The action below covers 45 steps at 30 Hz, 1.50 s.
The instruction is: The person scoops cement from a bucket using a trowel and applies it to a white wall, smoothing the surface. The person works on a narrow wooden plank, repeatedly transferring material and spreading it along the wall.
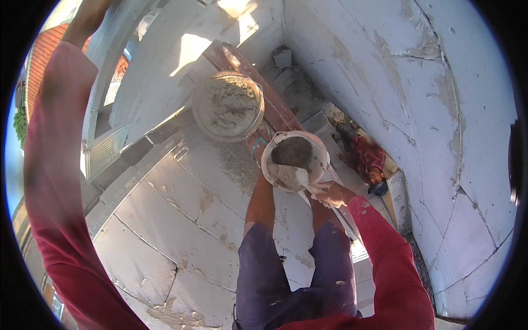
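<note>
My right hand point(330, 194) is closed around the handle of a trowel at the near right rim of a white bucket point(320, 144). The trowel's pale blade point(302, 177) dips into the bucket, which holds grey mortar point(291, 153), partly dark and wet-looking. My left arm reaches up along the left side. Only the base of my left hand point(93, 12) shows at the upper edge; its fingers are out of sight. Beyond the white bucket, to its left, stands a wider bucket point(204, 127) with rough, lighter grey mortar.
A reddish plank point(280, 113) runs beneath the buckets. My sandalled foot point(257, 145) rests between them. Pale block walls rise at right point(385, 93) and left point(165, 225). Lower down at right is another person point(367, 157) in a checked shirt and dark cap. A window opening is at upper left.
</note>
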Tool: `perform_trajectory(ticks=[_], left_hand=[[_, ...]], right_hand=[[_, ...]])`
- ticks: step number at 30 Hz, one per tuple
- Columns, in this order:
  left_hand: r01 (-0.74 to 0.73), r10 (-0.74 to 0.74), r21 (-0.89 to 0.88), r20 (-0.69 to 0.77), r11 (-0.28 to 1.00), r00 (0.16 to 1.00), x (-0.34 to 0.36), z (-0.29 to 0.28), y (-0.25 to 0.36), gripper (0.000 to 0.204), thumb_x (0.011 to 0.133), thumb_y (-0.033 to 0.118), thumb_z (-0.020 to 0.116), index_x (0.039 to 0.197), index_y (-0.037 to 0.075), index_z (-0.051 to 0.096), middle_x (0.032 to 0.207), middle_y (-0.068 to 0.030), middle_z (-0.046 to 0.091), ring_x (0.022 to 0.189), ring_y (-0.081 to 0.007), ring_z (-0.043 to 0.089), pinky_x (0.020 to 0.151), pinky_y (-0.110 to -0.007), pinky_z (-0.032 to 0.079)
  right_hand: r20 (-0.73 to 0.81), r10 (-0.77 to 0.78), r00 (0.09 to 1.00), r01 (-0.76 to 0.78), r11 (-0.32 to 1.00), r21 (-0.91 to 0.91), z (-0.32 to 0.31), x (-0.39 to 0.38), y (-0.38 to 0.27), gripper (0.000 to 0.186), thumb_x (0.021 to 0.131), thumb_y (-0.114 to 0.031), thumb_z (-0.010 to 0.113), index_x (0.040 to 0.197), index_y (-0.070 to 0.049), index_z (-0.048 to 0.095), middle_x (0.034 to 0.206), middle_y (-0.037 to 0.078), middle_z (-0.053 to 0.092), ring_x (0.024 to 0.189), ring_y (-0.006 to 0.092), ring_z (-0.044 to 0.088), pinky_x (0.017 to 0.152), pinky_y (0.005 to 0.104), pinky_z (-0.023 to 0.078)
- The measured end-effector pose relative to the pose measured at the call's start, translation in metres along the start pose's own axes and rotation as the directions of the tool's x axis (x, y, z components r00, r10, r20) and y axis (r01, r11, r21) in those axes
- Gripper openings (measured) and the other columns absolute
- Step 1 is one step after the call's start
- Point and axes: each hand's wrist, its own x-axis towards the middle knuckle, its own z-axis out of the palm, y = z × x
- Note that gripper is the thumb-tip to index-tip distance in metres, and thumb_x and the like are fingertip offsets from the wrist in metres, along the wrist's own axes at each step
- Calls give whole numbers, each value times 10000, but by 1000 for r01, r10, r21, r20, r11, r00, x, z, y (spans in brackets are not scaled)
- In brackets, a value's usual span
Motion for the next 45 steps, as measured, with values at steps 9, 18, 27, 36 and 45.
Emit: perform_trajectory(ticks=[9,18,27,36,45], left_hand=[[51,-29,-127,163,991,986,-15,-5,-3,447,1081,334,439,1195,-35,664,1125,-134,716,1039,-201,665,903,-322,490],[338,-274,-548,198,765,941,-9,-10,-49,760,1069,606,373,1502,-5,500,1446,-167,591,1357,-225,536,1155,-306,355],[441,-422,-378,137,814,896,-21,-25,-5,1043,961,810,244,1512,-48,460,1579,-280,417,1504,-397,347,1240,-448,215],[371,-281,-471,252,800,926,-13,-26,-25,981,982,788,208,1425,6,601,1556,-178,499,1494,-349,379,1236,-415,234],[267,-174,-367,266,891,948,-14,-15,-16,769,1081,597,286,1527,-3,467,1504,-199,548,1466,-300,422,1230,-378,252]], right_hand=[[-331,-508,795,535,845,-13,107,-173,-154,593,979,-291,680,1482,-19,524,947,88,680,793,178,631,758,328,528],[-567,-808,160,700,498,-512,197,-241,-381,540,923,-106,592,1421,87,512,1285,241,646,1184,359,638,1015,428,489],[-594,-794,130,563,552,-615,196,-221,-460,494,967,-108,591,1420,33,453,1284,277,611,1162,452,628,1000,489,493],[-586,-769,255,257,638,-726,171,-266,-496,456,993,-161,558,1405,21,487,1328,267,605,1198,456,606,1010,512,482],[-540,-769,343,312,636,-706,168,-297,-433,441,958,-97,620,1363,49,527,1323,267,621,1181,448,629,1005,478,516]])
